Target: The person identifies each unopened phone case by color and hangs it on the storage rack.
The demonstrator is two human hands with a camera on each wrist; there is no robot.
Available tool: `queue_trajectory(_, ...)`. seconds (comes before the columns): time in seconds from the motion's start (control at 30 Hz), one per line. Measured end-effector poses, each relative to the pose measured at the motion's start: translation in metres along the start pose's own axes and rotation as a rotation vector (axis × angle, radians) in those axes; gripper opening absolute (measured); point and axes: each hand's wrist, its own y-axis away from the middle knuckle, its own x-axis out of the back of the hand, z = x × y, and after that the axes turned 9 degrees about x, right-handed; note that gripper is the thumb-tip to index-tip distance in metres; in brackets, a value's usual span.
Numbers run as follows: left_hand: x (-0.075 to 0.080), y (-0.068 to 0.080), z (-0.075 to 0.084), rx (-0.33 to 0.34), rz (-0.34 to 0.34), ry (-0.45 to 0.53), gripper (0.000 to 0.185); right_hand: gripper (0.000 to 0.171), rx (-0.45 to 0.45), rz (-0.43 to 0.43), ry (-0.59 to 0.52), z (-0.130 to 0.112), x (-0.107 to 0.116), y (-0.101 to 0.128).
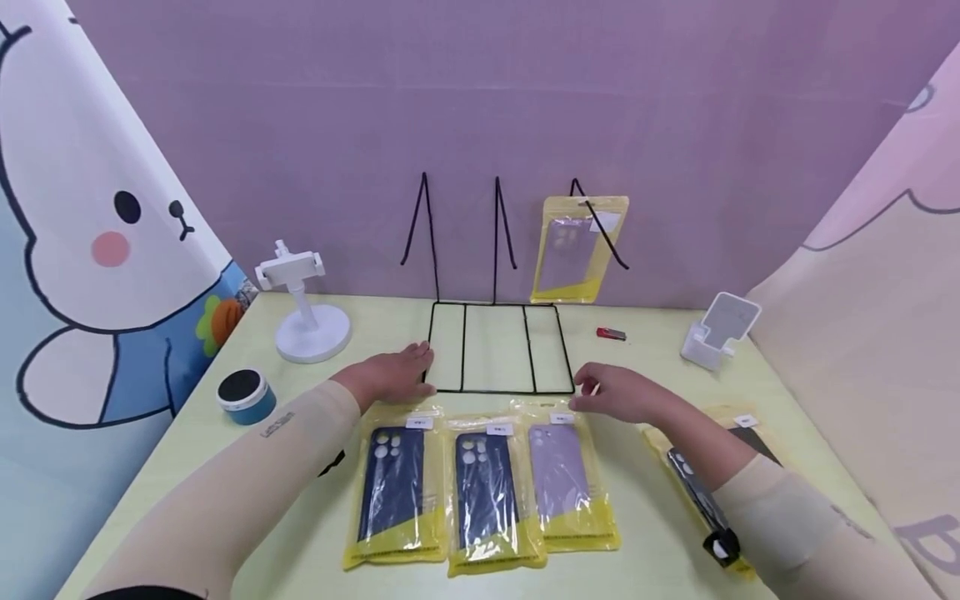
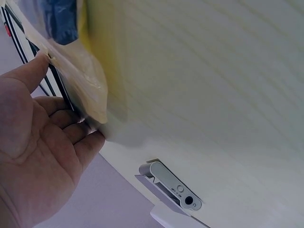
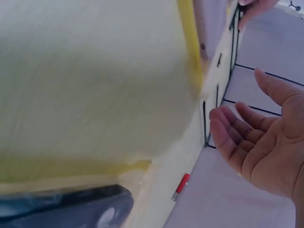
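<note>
Head view shows the left hand (image 1: 393,375) at the left side of a black wire rack (image 1: 463,346), its fingers extended over the side wire and its thumb near the front corner. The right hand (image 1: 618,392) is by the opposite front corner, its fingers loosely bent and holding nothing. The rack's base lies between the two sets of fingers, and its three uprights rise beyond them; on the one nearest the right fingers hangs a yellow-edged packet with a lilac case (image 1: 564,250). On the near side of the fingers lie a left navy packet (image 1: 397,487), a middle navy packet (image 1: 495,500) and a lilac packet (image 1: 564,479). A red USB stick (image 1: 611,333) sits just beyond the right fingers.

Left wrist view has the fingers slightly bent with the rack's wire between them and the thumb; how firmly they press cannot be told. Packet plastic hangs close to the thumb and fingertips, and a pale device (image 2: 173,187) with a button lies apart from them.

Right wrist view shows the palm, fingers gently curved and spread from the thumb, beside the rack's corner; contact cannot be told.
</note>
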Motion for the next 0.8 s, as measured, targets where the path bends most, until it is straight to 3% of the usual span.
queue_trajectory(0.13,-0.001,0.002,-0.002,0.011,-0.010,-0.008,0.080,0.051,-0.053,-0.082,0.052,-0.002,-0.010,-0.005)
queue_trajectory(0.27,0.001,0.002,0.000,-0.003,0.000,0.011,0.080,0.048,-0.091,-0.110,0.129,-0.003,-0.014,-0.008)
queue_trajectory(0.5,0.002,-0.001,0.000,0.002,0.003,-0.004,0.080,0.043,-0.082,-0.122,0.179,0.000,-0.013,-0.014)
queue_trajectory(0.8,-0.003,-0.004,-0.001,0.005,-0.005,0.012,0.080,0.014,-0.007,-0.117,0.151,0.008,-0.015,-0.013)
